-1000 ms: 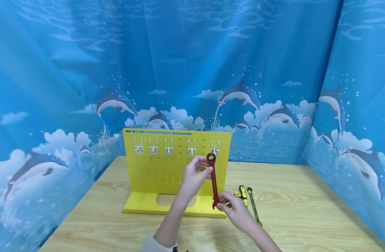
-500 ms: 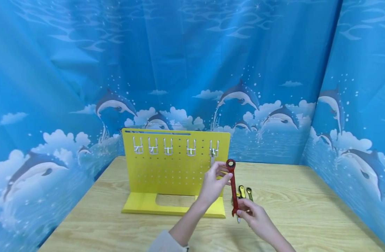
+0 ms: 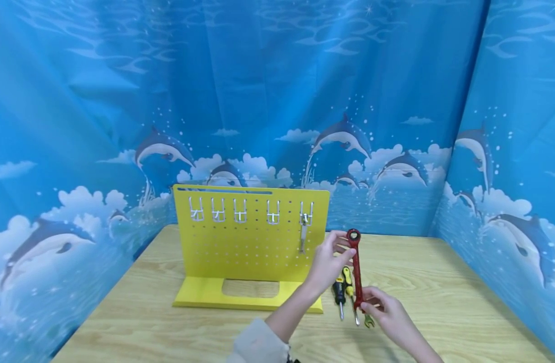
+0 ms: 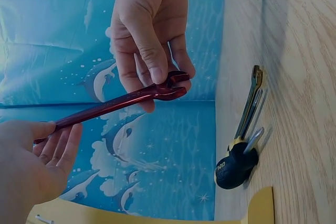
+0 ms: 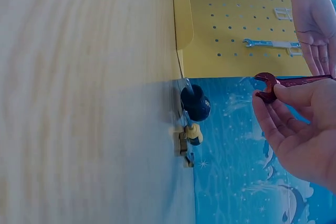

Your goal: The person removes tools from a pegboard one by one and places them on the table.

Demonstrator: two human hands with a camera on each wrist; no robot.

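A red ratcheting wrench (image 3: 357, 272) is held upright above the table, right of the yellow pegboard (image 3: 254, 262). My left hand (image 3: 328, 263) pinches it near the ring end at the top. At the lower, open end, my right hand (image 3: 389, 316) grips it between thumb and fingers; the right wrist view shows the open jaw (image 5: 266, 87) by the fingertips. A silver wrench (image 3: 303, 237) hangs from the pegboard's rightmost hook.
Several more wire hooks (image 3: 240, 210) line the pegboard's upper part. Behind the red wrench, a black screwdriver (image 3: 339, 291), a yellow-handled screwdriver (image 3: 348, 281) and a gold-green wrench (image 3: 369, 321) lie on the wooden table (image 3: 440, 282). A blue dolphin curtain (image 3: 395, 101) surrounds it.
Both hands have moved right with the red wrench, away from the pegboard. The silver wrench on its hook and the screwdrivers have come into fuller view.
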